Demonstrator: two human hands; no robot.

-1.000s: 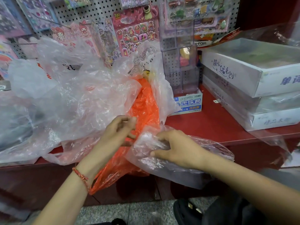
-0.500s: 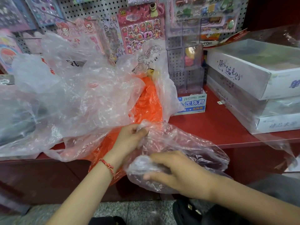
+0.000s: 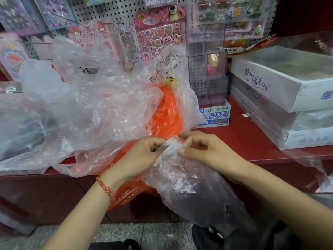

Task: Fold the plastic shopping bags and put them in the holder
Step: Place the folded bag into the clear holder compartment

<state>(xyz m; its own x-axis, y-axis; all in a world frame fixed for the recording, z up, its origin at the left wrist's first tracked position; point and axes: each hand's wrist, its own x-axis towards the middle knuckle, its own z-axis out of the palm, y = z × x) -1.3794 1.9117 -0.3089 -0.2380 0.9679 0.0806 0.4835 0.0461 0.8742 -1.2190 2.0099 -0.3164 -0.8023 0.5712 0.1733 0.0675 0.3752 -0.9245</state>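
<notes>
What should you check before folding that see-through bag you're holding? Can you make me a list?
1. Both hands hold the bag: ok. The left hand and right hand both pinch the top of the clear bag.
2. Bag is flat: not ok. It is crumpled and hangs over the front edge of the counter.
3. Bag is free of the others: cannot tell. The orange bag lies right behind it, under the left hand.
4. Room to fold: ok. Bare red counter shows to the right of the hands.
5. Holder within reach: cannot tell. No holder is plainly visible.
</notes>
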